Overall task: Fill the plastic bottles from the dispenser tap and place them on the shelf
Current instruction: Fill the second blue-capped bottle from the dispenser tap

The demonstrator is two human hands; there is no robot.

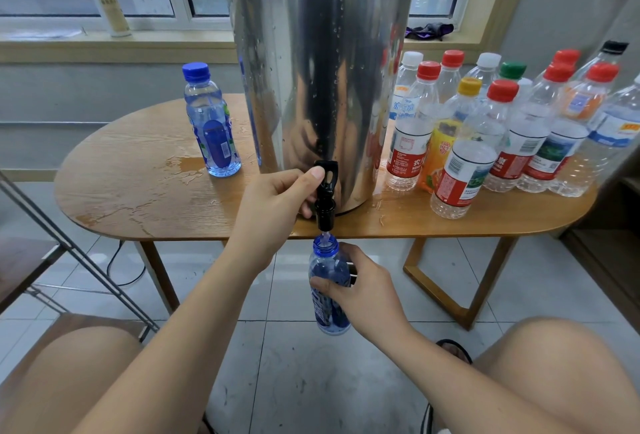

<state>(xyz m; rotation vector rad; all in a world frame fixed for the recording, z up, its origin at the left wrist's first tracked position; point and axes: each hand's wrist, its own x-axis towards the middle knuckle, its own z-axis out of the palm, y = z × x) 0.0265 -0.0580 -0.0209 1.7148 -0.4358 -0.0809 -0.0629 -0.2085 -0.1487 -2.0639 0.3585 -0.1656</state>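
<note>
Head view: dispenser (318,70) stands on the wet bench (138,198). An open bottle (329,265) hangs at 6 o'clock under the tap (325,191), catching the stream. Left hand (277,198) grips the tap and right hand (360,291) grips the bottle. Best to keep the neck centred and release before overflow.

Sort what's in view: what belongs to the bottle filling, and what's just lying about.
In the job: dispenser; tap, gripped by the left hand; open bottle, held under it by the right hand; capped blue bottle; bottle cluster on the table.
Lying about: white bottle and purple cloth on the sill; cable on the floor.
</note>
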